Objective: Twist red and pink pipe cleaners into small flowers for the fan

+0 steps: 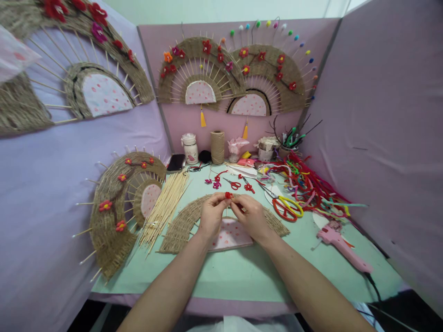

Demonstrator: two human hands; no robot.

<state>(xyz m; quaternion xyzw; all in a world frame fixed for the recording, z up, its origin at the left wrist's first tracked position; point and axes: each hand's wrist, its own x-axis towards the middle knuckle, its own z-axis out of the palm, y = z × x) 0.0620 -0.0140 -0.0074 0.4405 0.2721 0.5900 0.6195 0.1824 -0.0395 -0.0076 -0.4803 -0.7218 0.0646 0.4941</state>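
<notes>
My left hand point(212, 214) and my right hand point(249, 216) meet over the middle of the green table point(242, 272). Both pinch a small red pipe-cleaner flower point(229, 195) between the fingertips. Under the hands lies a woven jute fan point(180, 228) with a pink dotted half-circle centre point(232, 234). Both hands have their fingers closed around the little flower.
A bundle of bamboo sticks point(165, 205) lies left of the fan, beside a finished fan point(116, 212) leaning on the wall. Yellow-and-red scissors point(287, 206), small red scissors point(234, 184), a heap of coloured pipe cleaners point(308, 184) and a pink glue gun point(341, 246) sit to the right. A twine spool point(217, 146) stands at the back.
</notes>
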